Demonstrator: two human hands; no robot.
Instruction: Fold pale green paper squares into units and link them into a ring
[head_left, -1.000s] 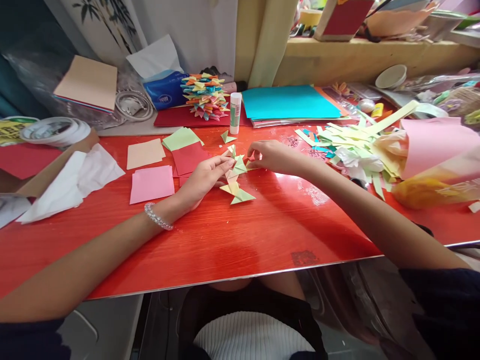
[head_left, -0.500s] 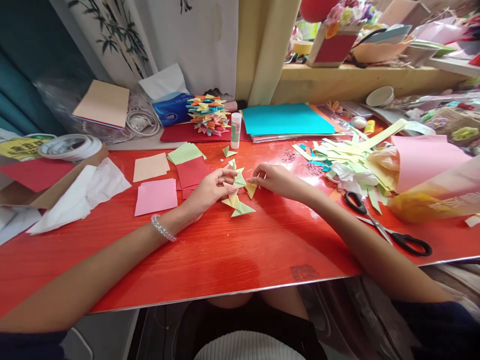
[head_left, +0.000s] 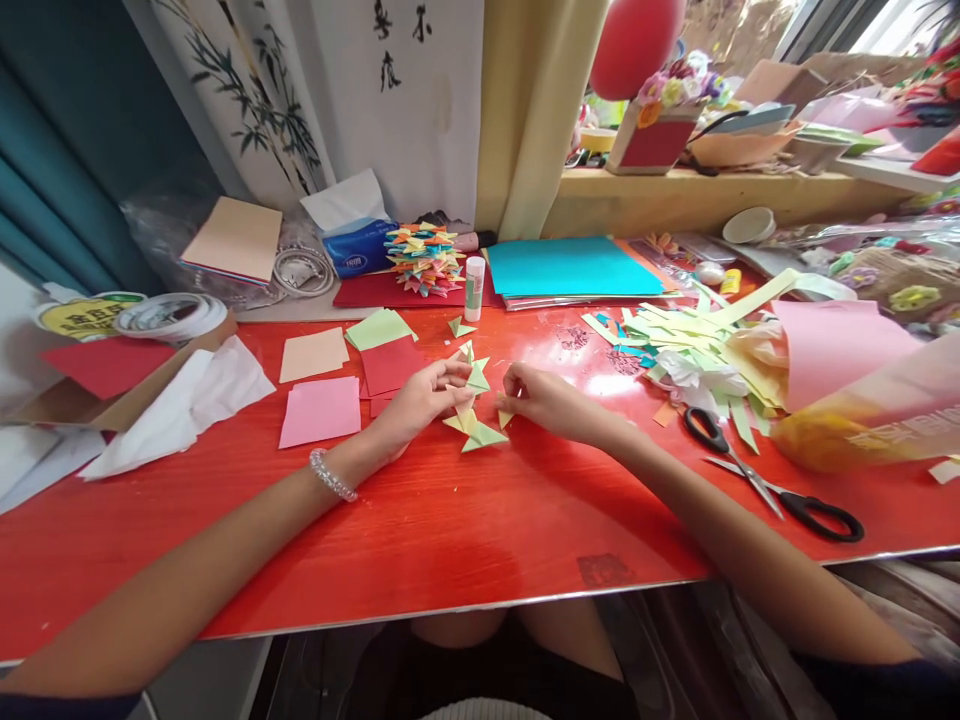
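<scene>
My left hand (head_left: 424, 402), with a clear bead bracelet at the wrist, is closed at the fingertips on a pale green and yellow folded paper piece (head_left: 478, 378). Just below its fingers lies a larger green and yellow folded paper (head_left: 482, 437) on the red table. My right hand (head_left: 551, 402) pinches a small yellow folded paper triangle (head_left: 505, 419), mostly hidden by the fingers. A small green folded triangle (head_left: 460, 327) lies beyond, near an upright glue stick (head_left: 474, 290).
Left of my hands are pink (head_left: 321, 411), peach, green and red paper squares. Black-handled scissors (head_left: 772, 480) lie open at right, near a heap of paper strips (head_left: 697, 325). A spiky paper ornament (head_left: 425, 260) and blue sheets (head_left: 574, 268) sit at the back.
The view has tilted up, so the table sits lower in the picture. My right fingers have curled in and cover more of the yellow triangle. My left hand holds nearly the same pose.
</scene>
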